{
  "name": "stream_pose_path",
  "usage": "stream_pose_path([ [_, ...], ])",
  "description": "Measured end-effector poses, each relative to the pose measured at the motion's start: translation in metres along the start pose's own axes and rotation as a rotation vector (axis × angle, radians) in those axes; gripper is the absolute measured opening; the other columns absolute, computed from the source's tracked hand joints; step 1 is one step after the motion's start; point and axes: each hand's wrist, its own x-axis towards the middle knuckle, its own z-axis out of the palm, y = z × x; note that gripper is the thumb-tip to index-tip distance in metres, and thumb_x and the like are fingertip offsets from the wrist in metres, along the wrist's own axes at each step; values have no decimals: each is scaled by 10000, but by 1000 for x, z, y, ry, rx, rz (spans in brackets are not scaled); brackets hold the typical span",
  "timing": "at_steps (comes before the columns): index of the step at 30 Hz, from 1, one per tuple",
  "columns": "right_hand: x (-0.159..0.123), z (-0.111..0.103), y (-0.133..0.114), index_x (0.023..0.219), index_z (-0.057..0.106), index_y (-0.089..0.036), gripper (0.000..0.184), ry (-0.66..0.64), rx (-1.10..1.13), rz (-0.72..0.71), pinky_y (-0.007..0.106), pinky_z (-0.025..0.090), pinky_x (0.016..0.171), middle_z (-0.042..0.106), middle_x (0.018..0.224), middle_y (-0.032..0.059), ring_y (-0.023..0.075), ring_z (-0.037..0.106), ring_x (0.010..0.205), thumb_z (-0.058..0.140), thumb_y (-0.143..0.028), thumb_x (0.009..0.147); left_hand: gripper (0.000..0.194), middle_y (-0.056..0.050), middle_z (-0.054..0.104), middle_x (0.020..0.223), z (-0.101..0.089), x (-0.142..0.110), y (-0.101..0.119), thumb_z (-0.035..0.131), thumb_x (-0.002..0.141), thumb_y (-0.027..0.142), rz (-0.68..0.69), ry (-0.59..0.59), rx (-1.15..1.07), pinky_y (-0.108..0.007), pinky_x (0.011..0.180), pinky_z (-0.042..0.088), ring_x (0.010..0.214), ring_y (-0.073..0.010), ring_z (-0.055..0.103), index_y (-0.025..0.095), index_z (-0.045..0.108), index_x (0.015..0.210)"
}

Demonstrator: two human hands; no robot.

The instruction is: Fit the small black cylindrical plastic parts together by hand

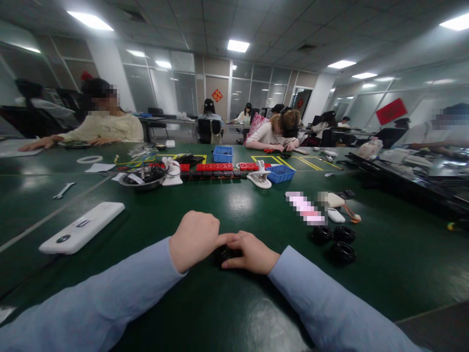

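Observation:
In the head view, my right hand (251, 254) is closed around a small black round part (224, 253) resting on the green table; thumb and fingers cover most of it. My left hand (198, 237) is curled, with one digit reaching over the part's top to the right fingertips. Whether anything sits inside its curled fingers is hidden. Three similar black ring-shaped parts stand to the right: one at the left (322, 234), one at the back (344, 234) and one nearer me (342, 253).
A white power bank (83, 228) and a wrench (64, 190) lie at left. Farther back are a metal bowl (142, 185), red blocks (215, 167), white clips (260, 177) and blue bins (281, 174). A white case (336, 215) lies right. Other people sit around.

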Motion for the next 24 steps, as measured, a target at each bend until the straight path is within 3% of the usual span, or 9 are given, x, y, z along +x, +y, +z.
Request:
stream_pose_path([
  [3,0,-1,0,891,669,-157,314,-10,9,-3,268,368,716,574,780,31,162,510,782,669,-428,731,463,-95,646,896,-5,2,-12,452,845,547,153,45,-119,-279,692,443,849,-219,612,147,655,957],
  [8,0,-2,-2,943,669,-176,345,-24,5,22,260,367,695,557,753,24,163,510,774,664,-447,730,345,-35,630,1029,-9,6,-23,588,812,401,365,-119,-301,-265,791,435,951,-191,590,227,610,1109],
  [12,0,-2,-2,943,666,-172,344,-24,16,17,261,370,701,572,786,34,163,512,788,665,-443,731,320,-34,644,1024,-7,8,-25,617,797,347,367,-195,-342,-245,778,436,941,-181,596,238,622,1099],
  [24,-1,-3,-2,952,669,-169,352,-27,21,14,260,359,684,565,778,32,156,502,767,666,-444,732,294,-9,679,965,-2,11,-24,692,724,242,450,-219,-308,-254,810,431,938,-179,591,268,671,1016],
])
